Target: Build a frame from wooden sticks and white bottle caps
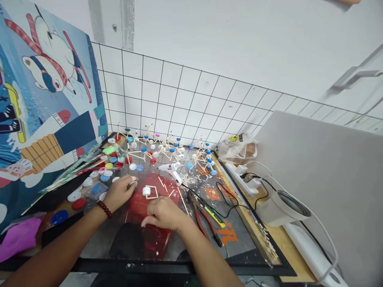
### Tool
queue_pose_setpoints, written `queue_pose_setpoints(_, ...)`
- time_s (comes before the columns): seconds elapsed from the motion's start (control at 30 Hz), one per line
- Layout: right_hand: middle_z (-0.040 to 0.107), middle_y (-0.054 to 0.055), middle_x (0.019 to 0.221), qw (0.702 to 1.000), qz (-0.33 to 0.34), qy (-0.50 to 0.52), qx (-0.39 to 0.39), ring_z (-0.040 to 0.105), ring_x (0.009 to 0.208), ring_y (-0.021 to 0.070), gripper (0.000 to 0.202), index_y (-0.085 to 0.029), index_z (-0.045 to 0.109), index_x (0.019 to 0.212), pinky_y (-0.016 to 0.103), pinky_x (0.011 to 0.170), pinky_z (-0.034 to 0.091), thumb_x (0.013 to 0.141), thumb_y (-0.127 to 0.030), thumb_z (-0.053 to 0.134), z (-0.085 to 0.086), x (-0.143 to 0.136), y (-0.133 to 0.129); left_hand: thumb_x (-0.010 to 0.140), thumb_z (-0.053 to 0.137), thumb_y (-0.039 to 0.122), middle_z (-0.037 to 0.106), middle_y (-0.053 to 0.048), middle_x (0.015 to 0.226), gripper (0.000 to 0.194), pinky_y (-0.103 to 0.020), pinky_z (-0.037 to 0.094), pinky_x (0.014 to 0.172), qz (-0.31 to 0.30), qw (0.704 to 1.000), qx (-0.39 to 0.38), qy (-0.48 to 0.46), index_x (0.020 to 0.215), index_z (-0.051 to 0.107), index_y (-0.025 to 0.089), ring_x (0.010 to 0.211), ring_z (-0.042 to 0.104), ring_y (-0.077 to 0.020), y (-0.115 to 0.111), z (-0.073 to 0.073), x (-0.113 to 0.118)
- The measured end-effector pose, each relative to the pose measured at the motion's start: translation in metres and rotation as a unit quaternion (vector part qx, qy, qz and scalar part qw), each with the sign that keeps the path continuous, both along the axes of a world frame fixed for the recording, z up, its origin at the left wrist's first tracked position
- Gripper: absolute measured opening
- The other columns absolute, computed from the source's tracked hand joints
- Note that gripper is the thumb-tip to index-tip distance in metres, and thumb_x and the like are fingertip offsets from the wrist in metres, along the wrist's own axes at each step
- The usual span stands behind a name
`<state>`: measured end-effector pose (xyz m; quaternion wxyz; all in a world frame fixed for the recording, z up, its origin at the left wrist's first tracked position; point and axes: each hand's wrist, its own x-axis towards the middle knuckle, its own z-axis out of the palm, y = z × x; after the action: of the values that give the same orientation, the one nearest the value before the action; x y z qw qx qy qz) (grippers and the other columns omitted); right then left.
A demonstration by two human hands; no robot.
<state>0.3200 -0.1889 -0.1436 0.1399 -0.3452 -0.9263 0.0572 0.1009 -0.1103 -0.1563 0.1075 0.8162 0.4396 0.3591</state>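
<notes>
My left hand (121, 192), with a beaded bracelet at the wrist, is closed beside the bottle caps, its fingers curled around something I cannot make out. My right hand (163, 214) hovers over a red translucent sheet, thumb apart from its bent fingers and nothing visible between them. Between the hands lies a small square frame of wooden sticks (156, 192), joined to a white bottle cap (146, 191). Loose wooden sticks (161, 183) lie just beyond my right hand. A white glue gun (173, 171) rests behind them, its cord running right.
Several stick-and-cap models (167, 149) stand along the back by a wire grid. Caps (79, 204) crowd the left. Red-handled pliers (206, 219) and a yellow cutter (216, 217) lie right, near a power strip (243, 179) and a tape roll (278, 209).
</notes>
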Motion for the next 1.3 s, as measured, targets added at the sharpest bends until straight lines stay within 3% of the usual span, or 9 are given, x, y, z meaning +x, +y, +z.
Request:
queue_pose_setpoints(0.27, 0.066, -0.002, 0.07, 0.977, 0.078, 0.133, -0.148, 0.058, 0.062, 0.009, 0.027, -0.017, 0.068, 0.069, 0.019, 0.057, 0.036, 0.075, -0.041, 0.08, 0.0, -0.006, -0.009, 0.093, 0.043, 0.025, 0.068, -0.011, 0.114, 0.029, -0.036, 0.049, 0.09, 0.011, 0.999, 0.018, -0.039, 0.111, 0.065, 0.018, 0.104, 0.065, -0.0235, 0.005, -0.003, 0.0)
queue_pose_setpoints(0.4, 0.061, -0.004, 0.063, 0.965, 0.085, 0.154, -0.197, 0.053, 0.056, 0.0076, 0.031, -0.017, 0.066, 0.063, 0.019, 0.055, 0.037, 0.067, -0.041, 0.085, -0.006, -0.012, -0.012, 0.091, 0.047, 0.027, 0.068, -0.011, 0.111, 0.032, -0.036, 0.051, 0.087, 0.022, 0.998, 0.006, -0.052, 0.117, 0.062, 0.017, 0.103, 0.065, -0.0241, 0.004, -0.003, 0.001)
queue_pose_setpoints(0.6, 0.065, -0.002, 0.07, 0.951, 0.051, 0.211, -0.218, 0.057, 0.063, 0.0086, 0.026, -0.016, 0.065, 0.069, 0.018, 0.061, 0.042, 0.079, -0.038, 0.077, -0.005, -0.009, -0.008, 0.089, 0.051, 0.03, 0.07, -0.009, 0.106, 0.026, -0.031, 0.052, 0.078, 0.04, 0.995, 0.023, -0.087, 0.107, 0.066, 0.018, 0.087, 0.066, -0.02, 0.003, 0.002, 0.003)
queue_pose_setpoints(0.7, 0.066, -0.003, 0.071, 0.939, 0.005, 0.26, -0.223, 0.057, 0.064, 0.0085, 0.021, -0.016, 0.063, 0.072, 0.018, 0.062, 0.041, 0.084, -0.03, 0.073, -0.004, -0.007, -0.007, 0.087, 0.051, 0.031, 0.071, -0.009, 0.105, 0.027, -0.031, 0.052, 0.082, 0.03, 0.995, 0.026, -0.088, 0.104, 0.067, 0.018, 0.092, 0.066, -0.0211, 0.002, 0.002, 0.003)
queue_pose_setpoints(0.77, 0.063, -0.005, 0.066, 0.929, -0.019, 0.283, -0.236, 0.053, 0.058, 0.0074, 0.021, -0.016, 0.062, 0.071, 0.018, 0.057, 0.038, 0.082, -0.028, 0.074, -0.004, -0.006, -0.007, 0.087, 0.051, 0.03, 0.072, -0.009, 0.105, 0.028, -0.033, 0.052, 0.086, 0.018, 0.997, 0.02, -0.076, 0.107, 0.067, 0.018, 0.097, 0.066, -0.0228, 0.002, 0.002, 0.004)
queue_pose_setpoints(0.87, 0.058, -0.006, 0.059, 0.911, -0.036, 0.3, -0.282, 0.047, 0.053, 0.0063, 0.031, -0.015, 0.062, 0.066, 0.018, 0.053, 0.036, 0.075, -0.038, 0.08, -0.004, -0.006, -0.008, 0.086, 0.05, 0.028, 0.072, -0.009, 0.106, 0.03, -0.035, 0.052, 0.088, 0.003, 0.999, 0.01, -0.053, 0.109, 0.068, 0.018, 0.097, 0.068, -0.0241, 0.001, 0.002, 0.004)
queue_pose_setpoints(1.03, 0.058, -0.006, 0.055, 0.896, -0.014, 0.269, -0.353, 0.046, 0.05, 0.0062, 0.038, -0.015, 0.07, 0.067, 0.018, 0.049, 0.035, 0.069, -0.052, 0.08, -0.005, -0.006, -0.008, 0.086, 0.047, 0.026, 0.072, -0.009, 0.105, 0.03, -0.036, 0.053, 0.088, 0.006, 0.999, 0.006, -0.049, 0.105, 0.069, 0.019, 0.096, 0.068, -0.0238, 0.002, 0.001, 0.003)
queue_pose_setpoints(1.2, 0.07, 0.0, 0.068, 0.889, 0.007, 0.279, -0.364, 0.059, 0.059, 0.0095, 0.024, -0.016, 0.076, 0.079, 0.018, 0.058, 0.045, 0.081, -0.039, 0.073, -0.008, -0.006, -0.006, 0.087, 0.044, 0.021, 0.071, -0.01, 0.105, 0.031, -0.037, 0.053, 0.087, 0.003, 0.998, 0.018, -0.058, 0.106, 0.069, 0.018, 0.099, 0.067, -0.0243, 0.005, -0.002, 0.002)
queue_pose_setpoints(1.3, 0.073, 0.002, 0.073, 0.879, 0.002, 0.294, -0.375, 0.064, 0.063, 0.011, 0.02, -0.015, 0.076, 0.083, 0.02, 0.062, 0.048, 0.085, -0.033, 0.069, -0.012, -0.008, -0.003, 0.087, 0.051, 0.022, 0.071, -0.009, 0.102, 0.021, -0.04, 0.05, 0.094, -0.017, 0.993, 0.07, -0.09, 0.096, 0.071, 0.02, 0.102, 0.065, -0.025, 0.0, 0.008, 0.0)
